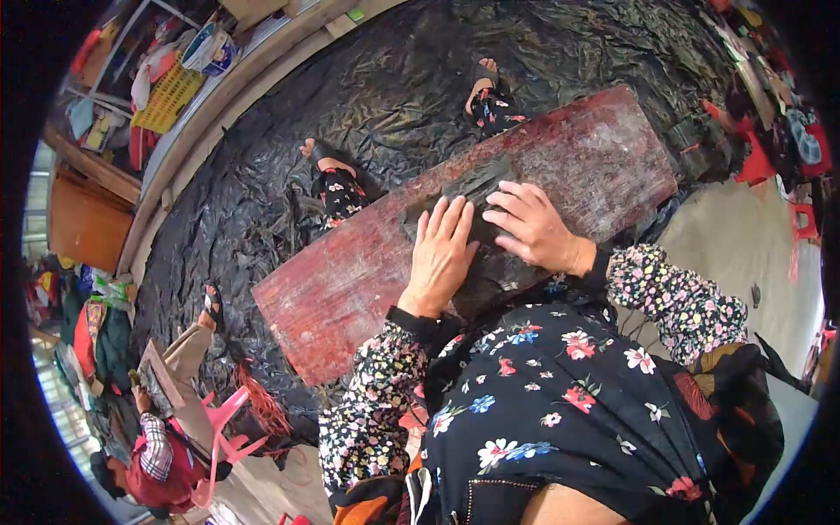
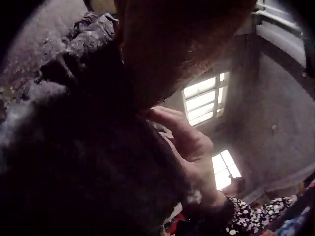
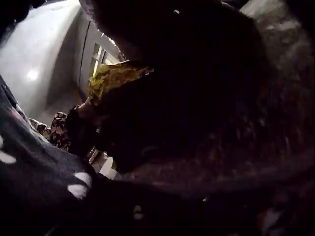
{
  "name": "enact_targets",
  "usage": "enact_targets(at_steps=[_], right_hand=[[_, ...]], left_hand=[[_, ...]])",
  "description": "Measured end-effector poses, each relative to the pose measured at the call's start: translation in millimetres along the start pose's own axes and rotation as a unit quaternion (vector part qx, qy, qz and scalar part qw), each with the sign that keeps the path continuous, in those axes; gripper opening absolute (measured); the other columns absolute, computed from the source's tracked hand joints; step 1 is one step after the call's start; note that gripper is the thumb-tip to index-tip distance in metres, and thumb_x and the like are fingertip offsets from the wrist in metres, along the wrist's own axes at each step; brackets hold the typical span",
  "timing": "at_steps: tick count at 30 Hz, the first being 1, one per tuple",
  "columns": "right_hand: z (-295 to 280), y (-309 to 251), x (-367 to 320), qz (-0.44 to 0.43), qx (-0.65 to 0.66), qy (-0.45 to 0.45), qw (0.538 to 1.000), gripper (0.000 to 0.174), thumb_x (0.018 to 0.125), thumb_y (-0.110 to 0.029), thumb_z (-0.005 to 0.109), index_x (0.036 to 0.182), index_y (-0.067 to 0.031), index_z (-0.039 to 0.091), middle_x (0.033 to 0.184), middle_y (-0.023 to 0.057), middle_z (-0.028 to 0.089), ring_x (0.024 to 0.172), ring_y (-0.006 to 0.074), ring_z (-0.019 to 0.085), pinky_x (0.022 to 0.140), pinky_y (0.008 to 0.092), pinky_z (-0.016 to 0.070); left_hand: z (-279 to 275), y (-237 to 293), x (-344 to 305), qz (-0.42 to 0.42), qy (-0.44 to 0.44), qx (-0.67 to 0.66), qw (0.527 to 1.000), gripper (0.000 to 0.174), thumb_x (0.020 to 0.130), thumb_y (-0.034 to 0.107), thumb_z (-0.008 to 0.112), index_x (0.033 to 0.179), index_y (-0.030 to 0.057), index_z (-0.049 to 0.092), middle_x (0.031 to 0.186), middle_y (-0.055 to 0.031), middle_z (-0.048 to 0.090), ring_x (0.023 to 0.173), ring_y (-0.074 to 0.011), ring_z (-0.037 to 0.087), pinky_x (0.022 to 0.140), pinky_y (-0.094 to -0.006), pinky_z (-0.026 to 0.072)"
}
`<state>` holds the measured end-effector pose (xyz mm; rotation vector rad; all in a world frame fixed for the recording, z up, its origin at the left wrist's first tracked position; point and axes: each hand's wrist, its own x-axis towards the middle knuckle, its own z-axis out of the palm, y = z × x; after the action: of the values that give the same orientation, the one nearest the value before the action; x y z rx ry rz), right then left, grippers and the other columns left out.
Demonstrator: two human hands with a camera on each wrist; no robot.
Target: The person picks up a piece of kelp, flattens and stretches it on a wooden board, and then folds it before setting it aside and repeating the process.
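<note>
Head, dark leafy piece: on bench, beneath hands.
Head, left hand: fingers extended, resting on piece.
Head, right hand: fingers relaxed, spread.
Left wrist: piece unclear.
Right wrist: finger state indeterminable.
Handling: probably light, soft, tearable; support broadly, lift by edge.

A worn red board shows whitish streaks; the sleeves are multicoloured floral on black.

Head view: even, moderate light; edges curved, corners black. Left wrist view: dim, windows glaring, foreground near-black. Right wrist view: mostly black, soft detail, pale glare at left.
</note>
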<state>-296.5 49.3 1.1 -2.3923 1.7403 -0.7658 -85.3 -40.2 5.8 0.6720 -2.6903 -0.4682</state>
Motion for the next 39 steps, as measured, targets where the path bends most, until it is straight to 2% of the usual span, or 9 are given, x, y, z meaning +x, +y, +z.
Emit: enact_targets(at_steps=[6, 10, 15, 20, 24, 26, 31, 38, 39], right_hand=[[-4, 12, -18, 0.097, -0.036, -0.096, 0.990, 0.099, 0.074, -0.058, 0.074, 0.156, -0.0239, 0.031, 0.161, 0.0141, 0.025, 0.150, 0.0402, 0.017, 0.115, 0.0679, 0.0122], [-14, 21, -15, 0.089, -0.057, -0.133, 0.985, 0.104, 0.071, -0.066, 0.072, 0.155, -0.0223, 0.031, 0.159, 0.0147, 0.027, 0.149, 0.0398, 0.018, 0.114, 0.0684, 0.0118], [-32, 43, -1, 0.079, 0.038, -0.009, 0.996, 0.057, 0.083, -0.038, 0.072, 0.134, -0.0153, 0.057, 0.137, 0.0091, 0.052, 0.132, 0.0325, 0.044, 0.105, 0.0516, 0.0353], [-15, 82, 42, 0.071, -0.058, 0.069, 0.993, 0.027, 0.081, -0.022, 0.072, 0.108, -0.0143, 0.070, 0.116, 0.0047, 0.061, 0.115, 0.0300, 0.051, 0.098, 0.0460, 0.0400], [-31, 108, 74, 0.021, 0.050, 0.053, 0.997, 0.029, 0.079, -0.012, 0.070, 0.107, -0.0068, 0.071, 0.107, 0.0091, 0.064, 0.103, 0.0272, 0.058, 0.092, 0.0384, 0.0454], [-41, 95, 90, 0.108, 0.289, -0.178, 0.934, 0.027, 0.079, -0.014, 0.072, 0.104, -0.0039, 0.071, 0.101, 0.0085, 0.066, 0.089, 0.0202, 0.062, 0.079, 0.0335, 0.0494], [-42, 99, 119, 0.153, 0.328, -0.356, 0.862, 0.014, 0.078, -0.007, 0.070, 0.088, 0.0022, 0.069, 0.072, 0.0064, 0.066, 0.055, 0.0134, 0.060, 0.053, 0.0297, 0.0482], [-28, 101, 122, 0.180, 0.300, -0.303, 0.886, 0.012, 0.079, -0.011, 0.069, 0.080, 0.0008, 0.067, 0.065, 0.0096, 0.066, 0.054, 0.0219, 0.066, 0.049, 0.0376, 0.0491], [-17, 109, 113, 0.111, 0.218, -0.188, 0.951, 0.013, 0.079, -0.014, 0.069, 0.079, -0.0004, 0.066, 0.067, 0.0123, 0.066, 0.058, 0.0271, 0.066, 0.054, 0.0402, 0.0498]], left_hand=[[11, 5, -5, -0.067, -0.054, -0.032, 0.996, 0.095, 0.074, 0.030, 0.083, 0.152, 0.0085, 0.035, 0.159, -0.0269, 0.022, 0.145, -0.0469, 0.025, 0.115, -0.0551, 0.0280], [10, 6, -3, -0.085, -0.070, -0.027, 0.994, 0.103, 0.072, 0.031, 0.085, 0.155, 0.0100, 0.028, 0.160, -0.0285, 0.014, 0.146, -0.0495, 0.021, 0.115, -0.0560, 0.0280], [8, 9, -5, -0.094, -0.078, -0.035, 0.992, 0.102, 0.071, 0.027, 0.085, 0.156, 0.0189, 0.030, 0.160, -0.0289, 0.011, 0.147, -0.0492, 0.016, 0.116, -0.0566, 0.0254], [6, 8, -5, -0.094, -0.081, -0.044, 0.991, 0.101, 0.070, 0.026, 0.086, 0.156, 0.0218, 0.032, 0.161, -0.0288, 0.011, 0.148, -0.0490, 0.015, 0.117, -0.0560, 0.0231], [5, 8, -6, -0.087, -0.070, -0.034, 0.993, 0.101, 0.070, 0.026, 0.086, 0.155, 0.0215, 0.032, 0.160, -0.0299, 0.012, 0.147, -0.0489, 0.017, 0.113, -0.0588, 0.0285], [7, 9, -8, -0.084, -0.065, -0.039, 0.994, 0.100, 0.070, 0.025, 0.086, 0.155, 0.0216, 0.033, 0.160, -0.0301, 0.012, 0.147, -0.0491, 0.017, 0.114, -0.0581, 0.0284], [1, 10, -7, -0.088, -0.074, -0.042, 0.993, 0.100, 0.070, 0.025, 0.086, 0.155, 0.0221, 0.034, 0.159, -0.0312, 0.012, 0.147, -0.0495, 0.016, 0.114, -0.0576, 0.0271], [-7, 18, -9, -0.120, -0.074, 0.047, 0.989, 0.107, 0.067, 0.034, 0.087, 0.156, 0.0209, 0.029, 0.158, -0.0346, 0.011, 0.146, -0.0542, 0.013, 0.116, -0.0598, 0.0221], [-7, 17, -10, -0.143, -0.057, 0.041, 0.987, 0.113, 0.065, 0.038, 0.088, 0.157, 0.0195, 0.026, 0.157, -0.0350, 0.011, 0.145, -0.0554, 0.013, 0.116, -0.0611, 0.0201]])
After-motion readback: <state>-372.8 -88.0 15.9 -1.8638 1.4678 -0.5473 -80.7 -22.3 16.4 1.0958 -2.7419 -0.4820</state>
